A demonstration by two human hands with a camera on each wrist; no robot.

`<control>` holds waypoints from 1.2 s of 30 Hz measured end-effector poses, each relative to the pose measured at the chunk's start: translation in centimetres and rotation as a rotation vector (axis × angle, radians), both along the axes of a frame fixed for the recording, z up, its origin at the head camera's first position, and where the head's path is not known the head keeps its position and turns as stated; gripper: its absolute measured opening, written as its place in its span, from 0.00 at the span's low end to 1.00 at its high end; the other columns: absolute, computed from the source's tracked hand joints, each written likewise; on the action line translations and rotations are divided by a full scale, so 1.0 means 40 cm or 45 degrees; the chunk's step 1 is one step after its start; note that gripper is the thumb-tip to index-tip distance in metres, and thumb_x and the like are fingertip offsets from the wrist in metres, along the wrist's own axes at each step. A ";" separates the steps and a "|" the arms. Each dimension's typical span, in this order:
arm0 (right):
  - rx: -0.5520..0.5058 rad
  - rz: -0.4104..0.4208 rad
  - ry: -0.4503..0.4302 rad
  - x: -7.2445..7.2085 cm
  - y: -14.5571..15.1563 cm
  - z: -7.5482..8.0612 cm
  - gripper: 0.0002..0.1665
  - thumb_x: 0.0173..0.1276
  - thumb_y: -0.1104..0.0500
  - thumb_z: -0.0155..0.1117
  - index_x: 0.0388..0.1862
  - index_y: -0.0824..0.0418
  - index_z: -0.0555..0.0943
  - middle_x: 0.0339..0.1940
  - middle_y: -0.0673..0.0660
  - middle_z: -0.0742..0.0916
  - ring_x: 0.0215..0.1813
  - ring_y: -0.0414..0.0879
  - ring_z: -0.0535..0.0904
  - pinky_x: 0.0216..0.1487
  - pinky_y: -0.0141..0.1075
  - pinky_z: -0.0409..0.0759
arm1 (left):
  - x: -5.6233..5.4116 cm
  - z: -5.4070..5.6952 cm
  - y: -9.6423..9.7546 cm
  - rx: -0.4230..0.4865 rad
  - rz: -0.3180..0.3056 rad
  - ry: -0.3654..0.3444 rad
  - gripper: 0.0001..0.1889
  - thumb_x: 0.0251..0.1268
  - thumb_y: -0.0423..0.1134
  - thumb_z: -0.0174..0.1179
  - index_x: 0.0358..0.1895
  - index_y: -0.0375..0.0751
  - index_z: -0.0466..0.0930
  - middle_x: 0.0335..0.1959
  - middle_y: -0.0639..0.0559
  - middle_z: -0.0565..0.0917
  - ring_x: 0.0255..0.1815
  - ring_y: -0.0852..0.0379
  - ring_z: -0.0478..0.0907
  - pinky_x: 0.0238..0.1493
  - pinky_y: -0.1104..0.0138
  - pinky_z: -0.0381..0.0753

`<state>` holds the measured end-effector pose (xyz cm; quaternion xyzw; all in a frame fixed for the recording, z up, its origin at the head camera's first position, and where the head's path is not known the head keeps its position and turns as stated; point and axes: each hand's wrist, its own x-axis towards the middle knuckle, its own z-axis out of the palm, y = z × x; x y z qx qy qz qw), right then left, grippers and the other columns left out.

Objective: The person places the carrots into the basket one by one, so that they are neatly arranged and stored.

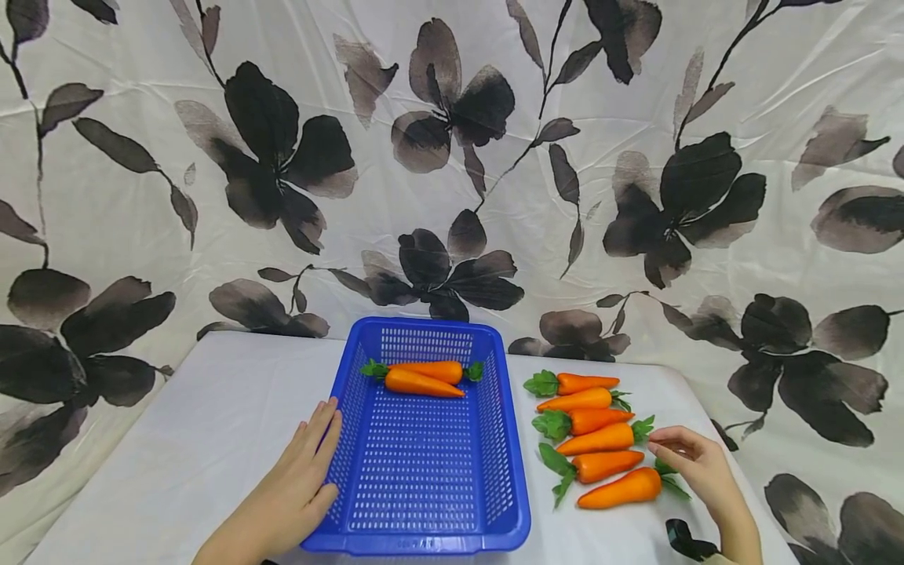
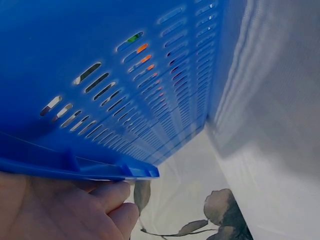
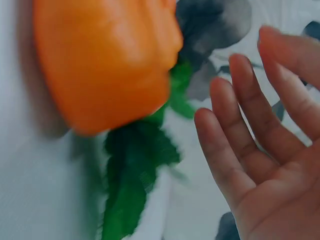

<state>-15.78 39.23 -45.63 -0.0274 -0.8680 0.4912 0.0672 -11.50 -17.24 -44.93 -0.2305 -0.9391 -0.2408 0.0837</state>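
Rear, across full width: white cloth (image 1: 381, 204) with dark floral print, behind the white surface (image 1: 198, 424).

Left: left grip (image 1: 300, 475), wide, fingers straight, laid along the outside of the left rim of the blue basket (image 1: 417, 543). In the left wrist view: slotted outer wall at close range, with orange and green visible through several slots.

Centre: basket upright on the surface, long sides running front to rear, walls and floor perforated. Inside, toward the rear wall: two carrots, lying crosswise and close together. Front carrot (image 1: 424, 384): leaves to the left, tip to the right. Rear carrot (image 1: 445, 370): leaves to the right, partly hidden by the front one.

Right of the basket: six carrots (image 1: 596, 439) on the surface, lying crosswise in a close column from rear to front. Leaves alternating in direction, to the left on the rearmost, to the right on the foremost.

Far right: right grip (image 1: 699, 463), moderately wide, fingers slightly bent and separated, just beside the leaves of the fourth carrot from the rear. Contact with those leaves: cannot tell. In the right wrist view: nearest carrot blurred, apart from the fingertips. At the right wrist: black item (image 1: 685, 540).
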 end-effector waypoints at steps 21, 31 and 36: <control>0.101 0.357 -0.293 0.001 0.058 -0.048 0.26 0.57 0.59 0.75 0.52 0.70 0.81 0.51 0.61 0.86 0.49 0.35 0.80 0.51 0.28 0.78 | 0.000 -0.001 -0.002 0.001 -0.006 0.037 0.40 0.60 0.32 0.54 0.75 0.23 0.50 0.80 0.36 0.42 0.81 0.46 0.32 0.73 0.71 0.22; 0.170 0.384 -0.354 0.001 0.061 -0.063 0.29 0.53 0.62 0.77 0.55 0.67 0.82 0.55 0.62 0.84 0.52 0.32 0.76 0.55 0.32 0.73 | 0.002 0.002 -0.002 0.008 -0.008 0.009 0.41 0.60 0.32 0.54 0.76 0.23 0.49 0.81 0.36 0.41 0.81 0.46 0.32 0.71 0.74 0.20; 0.174 0.381 -0.358 0.002 0.057 -0.063 0.29 0.52 0.62 0.77 0.55 0.67 0.82 0.56 0.62 0.84 0.52 0.33 0.76 0.56 0.35 0.73 | 0.002 0.000 -0.002 0.005 -0.005 0.015 0.41 0.60 0.32 0.55 0.75 0.23 0.49 0.80 0.36 0.42 0.81 0.45 0.32 0.71 0.73 0.21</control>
